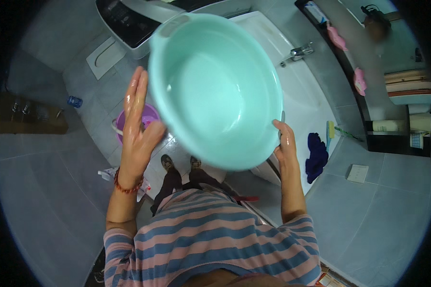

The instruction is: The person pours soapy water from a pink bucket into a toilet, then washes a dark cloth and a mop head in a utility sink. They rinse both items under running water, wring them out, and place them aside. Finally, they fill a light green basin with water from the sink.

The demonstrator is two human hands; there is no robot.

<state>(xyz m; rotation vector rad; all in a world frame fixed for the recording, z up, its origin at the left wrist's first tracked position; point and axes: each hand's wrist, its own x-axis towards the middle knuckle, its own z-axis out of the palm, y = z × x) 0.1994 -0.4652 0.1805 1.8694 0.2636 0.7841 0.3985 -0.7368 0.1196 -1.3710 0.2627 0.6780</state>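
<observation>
A large mint-green plastic basin (208,93) is held up in front of my body, its inside turned towards me. My right hand (285,140) grips its rim at the lower right, by the handle. Wet and raised beside the basin's left side, my left hand (138,118) has its long fingers straight and its thumb out, with nothing in its grasp. The thumb comes close to the rim; whether it touches I cannot tell. Behind that hand, a purple bucket (151,114) stands on the floor, partly hidden.
A white washbasin counter (294,93) with a chrome tap (300,53) lies to the right. On it are a dark blue cloth (316,158) and a yellow-bristled brush (330,131). A toilet (133,25) stands at the far left. A wall shelf (359,107) runs along the right.
</observation>
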